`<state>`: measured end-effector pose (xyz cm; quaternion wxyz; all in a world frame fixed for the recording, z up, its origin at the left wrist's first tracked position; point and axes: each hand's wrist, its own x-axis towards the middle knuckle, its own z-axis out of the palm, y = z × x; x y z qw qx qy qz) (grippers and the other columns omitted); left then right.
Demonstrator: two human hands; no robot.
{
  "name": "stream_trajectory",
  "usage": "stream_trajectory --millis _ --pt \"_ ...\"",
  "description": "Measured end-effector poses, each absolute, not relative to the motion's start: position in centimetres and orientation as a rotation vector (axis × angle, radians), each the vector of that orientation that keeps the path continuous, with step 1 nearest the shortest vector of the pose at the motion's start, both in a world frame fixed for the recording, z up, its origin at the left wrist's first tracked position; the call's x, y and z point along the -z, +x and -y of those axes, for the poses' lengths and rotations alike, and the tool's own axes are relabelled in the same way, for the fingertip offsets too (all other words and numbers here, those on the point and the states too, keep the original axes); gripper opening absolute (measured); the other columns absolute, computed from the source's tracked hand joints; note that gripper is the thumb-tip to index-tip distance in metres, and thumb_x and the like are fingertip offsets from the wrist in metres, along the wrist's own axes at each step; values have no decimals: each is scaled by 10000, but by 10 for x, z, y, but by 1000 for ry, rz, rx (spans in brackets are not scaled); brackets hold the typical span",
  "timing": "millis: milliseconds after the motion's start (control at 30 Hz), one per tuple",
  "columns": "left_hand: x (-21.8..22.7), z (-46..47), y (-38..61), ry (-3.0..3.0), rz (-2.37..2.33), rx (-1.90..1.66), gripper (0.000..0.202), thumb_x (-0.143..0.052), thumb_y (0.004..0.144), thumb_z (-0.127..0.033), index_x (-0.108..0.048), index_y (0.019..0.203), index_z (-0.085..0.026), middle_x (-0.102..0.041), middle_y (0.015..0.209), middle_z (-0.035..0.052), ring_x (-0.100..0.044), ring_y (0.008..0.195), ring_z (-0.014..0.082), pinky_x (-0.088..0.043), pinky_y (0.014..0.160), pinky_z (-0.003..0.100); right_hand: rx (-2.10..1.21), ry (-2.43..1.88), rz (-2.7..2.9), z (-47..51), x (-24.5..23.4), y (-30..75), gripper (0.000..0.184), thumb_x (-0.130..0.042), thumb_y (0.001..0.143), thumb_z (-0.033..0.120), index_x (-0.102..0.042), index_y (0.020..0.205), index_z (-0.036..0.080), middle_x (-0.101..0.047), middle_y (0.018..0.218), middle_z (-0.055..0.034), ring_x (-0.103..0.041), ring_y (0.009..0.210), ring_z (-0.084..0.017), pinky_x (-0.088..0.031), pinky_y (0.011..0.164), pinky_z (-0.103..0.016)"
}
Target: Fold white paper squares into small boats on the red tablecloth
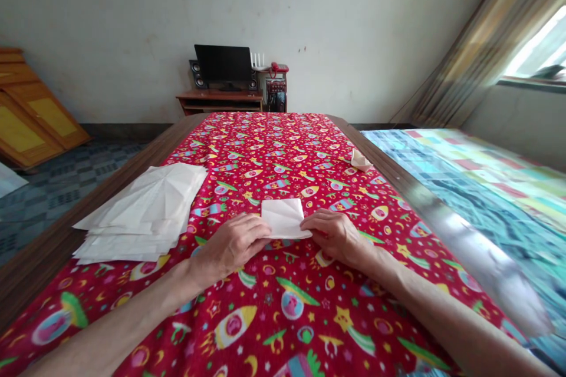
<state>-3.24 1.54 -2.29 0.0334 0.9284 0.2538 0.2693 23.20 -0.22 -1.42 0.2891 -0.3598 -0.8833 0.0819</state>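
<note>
A small folded sheet of white paper (283,217) lies on the red patterned cloth (283,288), with a crease showing across its face. My left hand (241,237) pinches the paper's lower left corner, its fingers bent and pressed together. At the lower right corner, my right hand (336,232) grips the edge between thumb and fingers. To the left sits a pile of creased white paper sheets (145,206), loosely stacked. A small folded paper piece (361,160) rests farther off at the right side of the cloth.
The cloth covers a long dark wooden table (128,174). Beyond its far end are a monitor (223,63) on a desk and a red telephone (277,68). A bed (469,188) stands along the right, a wooden cabinet (38,109) at the far left.
</note>
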Motion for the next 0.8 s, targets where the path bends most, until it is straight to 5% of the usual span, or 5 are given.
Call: stream_trajectory --millis 233,400,567,667,800 --pt "28 -20 -26 2644 -984 -870 235 -589 826 -149 -592 1057 -195 -665 992 50 -619 924 190 -510 814 308 -511 -1124 2195 0 14 233 133 -530 867 198 -660 883 174 -673 799 -20 -605 708 -127 -450 658 -214" --pt "21 -25 -21 2394 -1194 -904 92 -593 808 -209 -670 833 -164 -690 749 16 -629 669 153 -497 637 240 -556 -1272 2134 -5 17 229 210 -521 879 297 -633 763 162 -590 625 31 -477 542 -87 -346 529 -195" --pt "12 -25 -17 2242 -1315 -815 242 -556 829 -336 -661 701 -160 -661 616 -18 -591 557 128 -427 532 199 -527 -1400 2001 -12 19 220 259 -546 847 294 -583 626 164 -502 530 55 -412 492 -73 -294 495 -196" --pt "13 -26 -15 2207 -1386 -825 223 -570 816 -308 -676 937 -155 -678 626 -17 -590 543 129 -412 530 205 -520 -1482 1936 -17 20 216 215 -575 820 286 -618 641 173 -556 553 48 -458 505 -81 -309 508 -197" --pt "17 -28 -13 2155 -1505 -820 673 -599 805 -252 -336 1413 -136 -702 679 -21 -611 564 133 -420 540 207 -507 -1561 1890 -21 21 215 165 -603 796 300 -656 687 188 -616 595 33 -511 536 -98 -327 524 -199"
